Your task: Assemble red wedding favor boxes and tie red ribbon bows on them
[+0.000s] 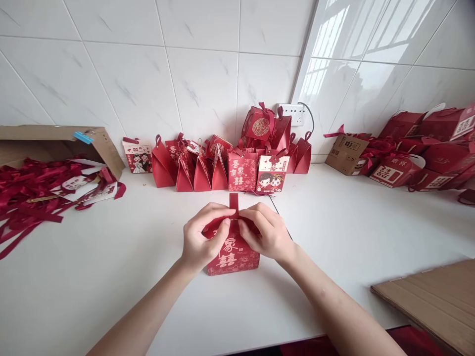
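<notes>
A red gift box (pixel 237 257) with pale printed characters stands upright on the white table in front of me. My left hand (pixel 206 235) pinches its top edge from the left, thumb on the near face. From the right, my right hand (pixel 266 231) pinches the same edge, and the fingertips of both hands almost meet. Between them a dark red ribbon (pixel 233 201) sticks up from the top of the box. A thin gold-coloured strip shows at the ribbon's base. My fingers cover the rest of the closure.
Several finished-looking red boxes (pixel 165 165) line the tiled wall, some stacked near a power strip (pixel 293 113). On the left, a cardboard carton (pixel 107 148) spills red ribbons (pixel 25 198) and tags. More red boxes (pixel 397 168) pile up at right. A cardboard sheet (pixel 434 296) lies front right.
</notes>
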Motion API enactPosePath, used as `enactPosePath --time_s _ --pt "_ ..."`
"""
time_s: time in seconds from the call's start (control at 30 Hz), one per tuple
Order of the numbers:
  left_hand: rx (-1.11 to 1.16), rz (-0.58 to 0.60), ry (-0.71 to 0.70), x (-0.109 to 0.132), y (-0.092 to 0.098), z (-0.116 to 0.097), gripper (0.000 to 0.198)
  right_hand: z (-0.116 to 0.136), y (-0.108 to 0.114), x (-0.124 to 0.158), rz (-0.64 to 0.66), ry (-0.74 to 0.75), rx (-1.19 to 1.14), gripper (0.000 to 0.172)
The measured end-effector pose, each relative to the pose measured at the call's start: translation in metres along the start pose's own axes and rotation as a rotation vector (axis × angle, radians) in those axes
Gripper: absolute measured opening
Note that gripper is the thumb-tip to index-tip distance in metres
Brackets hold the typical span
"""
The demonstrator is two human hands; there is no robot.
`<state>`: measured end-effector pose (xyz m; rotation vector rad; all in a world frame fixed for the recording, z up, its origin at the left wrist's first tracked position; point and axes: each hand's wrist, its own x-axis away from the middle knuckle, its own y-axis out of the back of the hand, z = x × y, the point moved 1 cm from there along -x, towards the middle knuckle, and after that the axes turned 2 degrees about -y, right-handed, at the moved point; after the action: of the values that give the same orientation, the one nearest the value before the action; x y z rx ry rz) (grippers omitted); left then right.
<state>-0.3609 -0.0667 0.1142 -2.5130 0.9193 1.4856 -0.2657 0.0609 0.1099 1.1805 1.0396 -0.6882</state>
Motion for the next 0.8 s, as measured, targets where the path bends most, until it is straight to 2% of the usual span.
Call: enactPosePath --time_s 0.47,0.67,0.8 --pt "-0.043 0.011 0.018 -0.0016 0.0 -0.0018 0.013 0.001 0.0024 -0.0011 0.035 -0.022 -0.017 0.013" --pt "-0.042 0.006 0.059 -0.0028 -0.0007 -0.0026 0.012 0.0033 0.0032 -0.0055 0.119 -0.14 -0.103 0.01" --pt "-0.02 -0.004 0.073 -0.0022 -0.0005 -0.0017 0.012 0.0021 0.0021 -0.0045 0.119 -0.166 -0.152 0.009"
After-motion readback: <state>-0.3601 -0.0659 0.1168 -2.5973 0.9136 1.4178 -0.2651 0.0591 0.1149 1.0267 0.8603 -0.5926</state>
